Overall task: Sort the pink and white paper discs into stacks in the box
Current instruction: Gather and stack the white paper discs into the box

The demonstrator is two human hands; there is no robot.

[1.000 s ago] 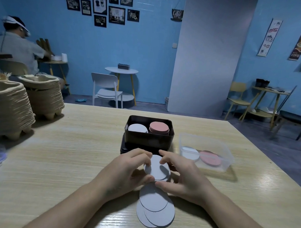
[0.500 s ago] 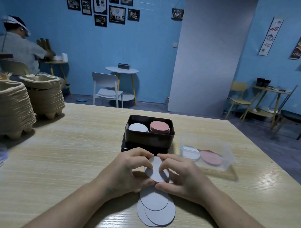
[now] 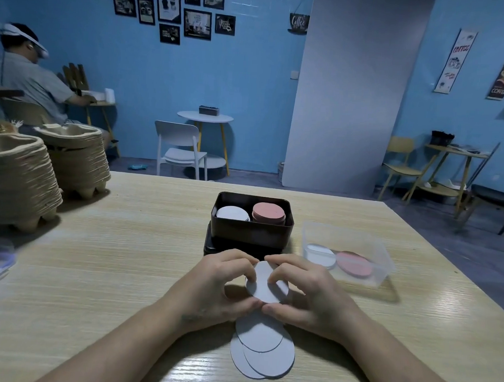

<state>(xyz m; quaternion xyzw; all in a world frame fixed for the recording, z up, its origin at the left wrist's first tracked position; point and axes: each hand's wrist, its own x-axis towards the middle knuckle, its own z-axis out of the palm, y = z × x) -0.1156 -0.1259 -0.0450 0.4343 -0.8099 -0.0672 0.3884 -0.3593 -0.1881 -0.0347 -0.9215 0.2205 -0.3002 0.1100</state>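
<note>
A dark box (image 3: 250, 232) stands mid-table on its lid, holding a white disc stack (image 3: 233, 213) on the left and a pink disc stack (image 3: 268, 213) on the right. Just in front of it, my left hand (image 3: 222, 284) and my right hand (image 3: 307, 292) together pinch a small bundle of white discs (image 3: 263, 285) by its edges, held tilted above the table. Three more white discs (image 3: 263, 351) lie overlapping on the table under my wrists.
A clear plastic tub (image 3: 348, 258) to the right of the box holds one white and one pink disc. Two tall stacks of pulp trays (image 3: 31, 174) fill the table's left side. A person sits at a far table on the left. Chairs and small tables stand beyond.
Both hands have closed in tighter around the white discs and squared them up; the bundle sits slightly lower and nearer to me. The discs on the table have not moved.
</note>
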